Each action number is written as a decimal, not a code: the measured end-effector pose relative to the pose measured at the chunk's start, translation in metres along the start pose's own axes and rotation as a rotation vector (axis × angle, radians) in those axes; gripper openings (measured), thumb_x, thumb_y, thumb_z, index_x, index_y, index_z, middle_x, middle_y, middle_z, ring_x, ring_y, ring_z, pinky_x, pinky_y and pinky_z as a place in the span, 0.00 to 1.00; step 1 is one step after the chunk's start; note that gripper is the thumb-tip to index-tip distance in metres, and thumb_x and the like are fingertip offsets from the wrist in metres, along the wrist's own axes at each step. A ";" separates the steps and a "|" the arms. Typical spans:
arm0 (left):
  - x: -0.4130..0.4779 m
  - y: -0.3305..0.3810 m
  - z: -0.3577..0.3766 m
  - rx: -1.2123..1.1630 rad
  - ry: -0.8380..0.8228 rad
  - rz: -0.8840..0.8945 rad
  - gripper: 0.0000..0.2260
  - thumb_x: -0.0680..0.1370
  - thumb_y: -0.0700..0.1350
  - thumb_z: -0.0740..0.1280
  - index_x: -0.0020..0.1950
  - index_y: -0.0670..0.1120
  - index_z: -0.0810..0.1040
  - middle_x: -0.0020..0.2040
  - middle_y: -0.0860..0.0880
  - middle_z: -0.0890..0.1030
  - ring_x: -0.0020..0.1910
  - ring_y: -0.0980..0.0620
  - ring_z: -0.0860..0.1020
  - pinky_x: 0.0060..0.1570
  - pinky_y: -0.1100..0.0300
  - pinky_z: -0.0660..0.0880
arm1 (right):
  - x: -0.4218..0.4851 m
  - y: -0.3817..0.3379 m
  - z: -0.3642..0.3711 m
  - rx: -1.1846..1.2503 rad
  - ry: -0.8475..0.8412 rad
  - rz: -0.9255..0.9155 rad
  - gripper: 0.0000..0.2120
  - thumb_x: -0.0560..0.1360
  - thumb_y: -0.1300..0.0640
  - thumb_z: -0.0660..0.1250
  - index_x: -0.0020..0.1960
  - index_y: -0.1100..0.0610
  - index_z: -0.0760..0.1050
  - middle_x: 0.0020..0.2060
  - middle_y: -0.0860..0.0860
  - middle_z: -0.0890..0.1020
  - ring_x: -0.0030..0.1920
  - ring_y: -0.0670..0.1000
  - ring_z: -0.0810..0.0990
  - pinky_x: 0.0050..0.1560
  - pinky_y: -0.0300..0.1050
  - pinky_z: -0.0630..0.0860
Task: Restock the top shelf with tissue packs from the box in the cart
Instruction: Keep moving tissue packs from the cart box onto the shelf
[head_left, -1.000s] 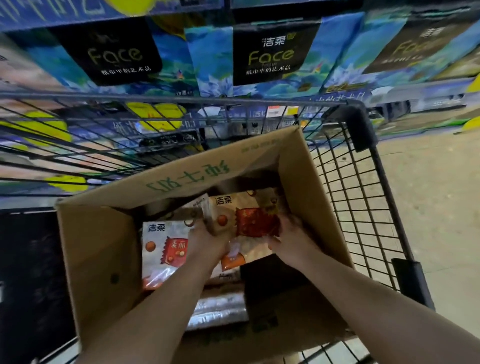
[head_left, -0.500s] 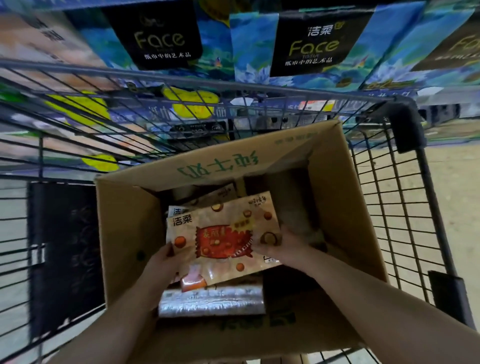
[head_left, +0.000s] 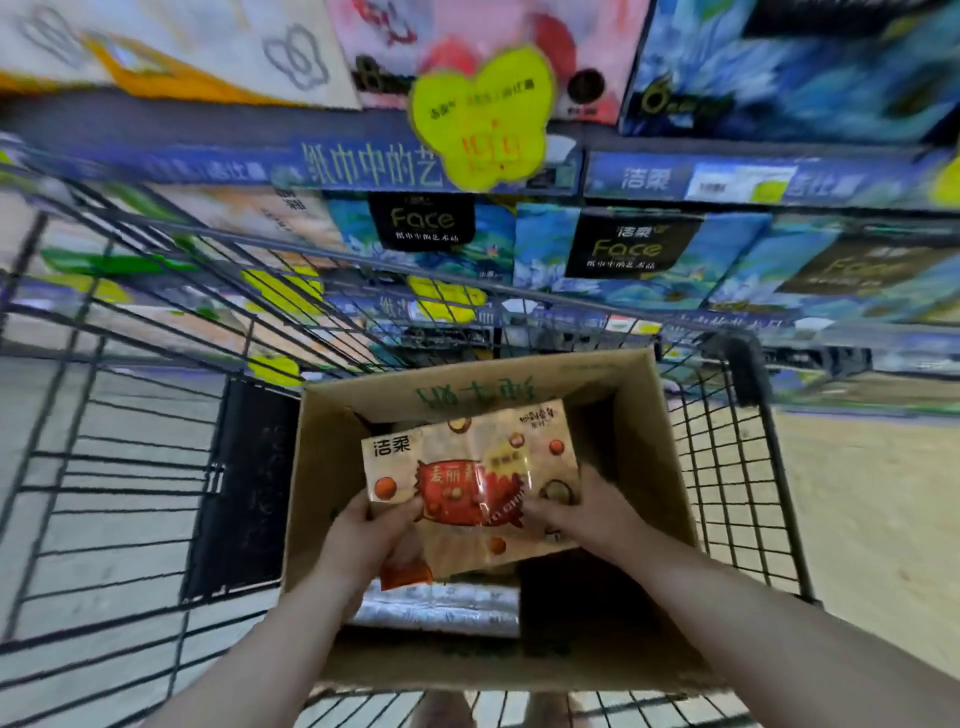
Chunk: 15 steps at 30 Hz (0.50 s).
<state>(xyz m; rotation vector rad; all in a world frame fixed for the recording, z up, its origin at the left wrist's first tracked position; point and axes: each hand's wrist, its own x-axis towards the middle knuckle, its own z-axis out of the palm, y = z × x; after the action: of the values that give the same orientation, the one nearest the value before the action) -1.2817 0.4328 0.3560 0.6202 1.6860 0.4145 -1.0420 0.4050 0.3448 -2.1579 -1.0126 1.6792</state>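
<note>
1. One tissue pack (head_left: 470, 488), lifted above the one open box (head_left: 327, 483), frame 6 o'clock.
2. Two hands clamp it: left hand (head_left: 371, 535) at its 7 o'clock corner, right hand (head_left: 587, 512) at its 4 o'clock edge.
3. One silver bundle (head_left: 441, 605) lies beneath it, in the box; one cart (head_left: 745, 369) holds the box.

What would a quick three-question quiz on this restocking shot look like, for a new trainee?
1. True or false: the left hand and the right hand both grip the tissue pack.
2. Where does the cardboard box stand? A: on the floor. B: in the wire cart. C: on a shelf.
3. Fill in: the butterfly-shaped price tag on the shelf edge is coloured ___.
Key: 1 true; 2 B; 3 yellow.
</note>
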 end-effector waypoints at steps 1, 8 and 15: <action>-0.007 0.005 -0.002 -0.013 0.024 0.006 0.12 0.72 0.43 0.73 0.54 0.47 0.77 0.46 0.45 0.83 0.44 0.46 0.82 0.43 0.52 0.80 | -0.008 -0.008 -0.005 0.009 -0.009 -0.034 0.35 0.67 0.43 0.75 0.67 0.54 0.64 0.59 0.48 0.75 0.59 0.49 0.74 0.55 0.44 0.73; -0.079 0.042 -0.019 -0.146 0.081 0.137 0.17 0.67 0.44 0.77 0.53 0.46 0.78 0.45 0.42 0.84 0.44 0.41 0.83 0.46 0.46 0.80 | -0.057 -0.062 -0.029 -0.068 0.027 -0.151 0.30 0.67 0.43 0.74 0.64 0.50 0.67 0.57 0.46 0.78 0.58 0.49 0.77 0.54 0.42 0.73; -0.142 0.059 -0.051 -0.198 0.162 0.271 0.14 0.72 0.44 0.73 0.55 0.43 0.76 0.47 0.42 0.84 0.44 0.44 0.83 0.38 0.56 0.80 | -0.098 -0.112 -0.031 -0.116 -0.007 -0.327 0.32 0.64 0.42 0.75 0.63 0.51 0.68 0.56 0.47 0.79 0.57 0.51 0.78 0.58 0.51 0.76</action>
<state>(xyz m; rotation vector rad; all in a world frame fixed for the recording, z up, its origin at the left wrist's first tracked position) -1.3032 0.3967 0.5122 0.6842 1.6922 0.8341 -1.0666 0.4322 0.4921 -1.9215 -1.4077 1.5082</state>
